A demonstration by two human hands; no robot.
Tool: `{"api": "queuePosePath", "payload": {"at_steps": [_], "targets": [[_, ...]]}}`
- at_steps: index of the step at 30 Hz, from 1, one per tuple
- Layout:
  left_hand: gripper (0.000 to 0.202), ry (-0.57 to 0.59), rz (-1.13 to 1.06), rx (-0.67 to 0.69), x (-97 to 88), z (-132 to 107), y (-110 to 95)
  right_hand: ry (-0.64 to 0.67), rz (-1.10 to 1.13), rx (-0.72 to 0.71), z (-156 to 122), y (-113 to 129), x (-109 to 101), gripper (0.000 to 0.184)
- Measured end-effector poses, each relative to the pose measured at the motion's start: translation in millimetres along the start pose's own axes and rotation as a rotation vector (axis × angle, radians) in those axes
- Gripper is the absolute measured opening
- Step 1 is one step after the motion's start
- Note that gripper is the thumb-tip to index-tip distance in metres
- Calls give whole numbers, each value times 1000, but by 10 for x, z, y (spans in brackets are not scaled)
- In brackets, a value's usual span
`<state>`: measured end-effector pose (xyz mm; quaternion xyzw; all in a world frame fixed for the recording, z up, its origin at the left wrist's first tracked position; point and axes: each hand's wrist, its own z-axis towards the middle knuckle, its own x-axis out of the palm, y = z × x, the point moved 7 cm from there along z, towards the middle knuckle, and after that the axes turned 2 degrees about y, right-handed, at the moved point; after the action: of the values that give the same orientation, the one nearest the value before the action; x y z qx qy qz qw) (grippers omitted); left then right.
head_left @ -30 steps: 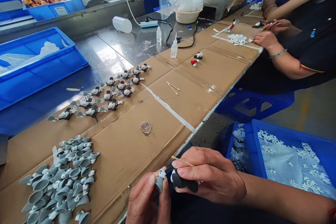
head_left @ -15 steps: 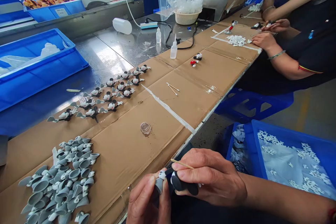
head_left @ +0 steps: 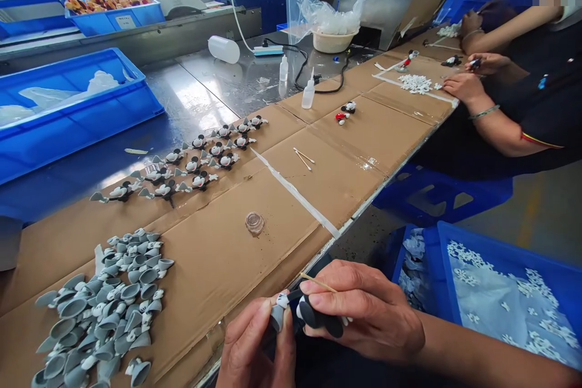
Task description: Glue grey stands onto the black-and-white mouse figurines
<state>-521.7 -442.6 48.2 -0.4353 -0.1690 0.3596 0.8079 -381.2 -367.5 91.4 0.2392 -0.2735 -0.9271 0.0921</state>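
Note:
Near the table's front edge, my left hand (head_left: 254, 339) pinches a small grey cone-shaped piece with a white gloved hand (head_left: 279, 309) between thumb and finger. My right hand (head_left: 368, 309) grips a black-and-white mouse figure head (head_left: 318, 315) with round black ears. A thin wooden stick (head_left: 316, 282) is also held under the right fingers. The black arm of the figure meets the white glove; whether they are joined I cannot tell. To the left lies a heap of similar grey pieces (head_left: 104, 309). Rows of mouse figures (head_left: 200, 179) lie farther back.
Cardboard (head_left: 218, 242) covers the table, with a small clear round dish (head_left: 254, 224) and cotton swabs (head_left: 304, 159) on it. Dropper bottles (head_left: 308, 94) stand behind. A blue bin (head_left: 504, 254) of white parts sits below right. A co-worker's hands (head_left: 468, 79) work at far right.
The view has shifted slightly, so the table and background sit a little farther right. Both hands keep the same grip on the grey piece and the figure.

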Motion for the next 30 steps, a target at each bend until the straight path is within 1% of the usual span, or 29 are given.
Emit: {"api": "queuePosePath", "payload": {"at_steps": [4,8,10,15,21,26,30], "targets": [[32,7,24,20,11,-24,-6,20,-3,19,9,4,-1,34],[29,-6,20,-10,22,-45,7,13,-41,30,32,13,-18,32],[31,-11,26,-13,26,-40,-2,8,-50,33,39,15,-24,32],[37,-7,89,38,30,-7,-70,26,-36,56,41,6,-26,29],[35,12,105,15,6,-55,-19,28,-33,70,36,10,-42,30],[36,34,132,74,-2,-47,-29,38,-29,73,33,1,-26,29],[36,44,153,76,4,-13,-48,28,-40,48,29,14,-27,30]]}}
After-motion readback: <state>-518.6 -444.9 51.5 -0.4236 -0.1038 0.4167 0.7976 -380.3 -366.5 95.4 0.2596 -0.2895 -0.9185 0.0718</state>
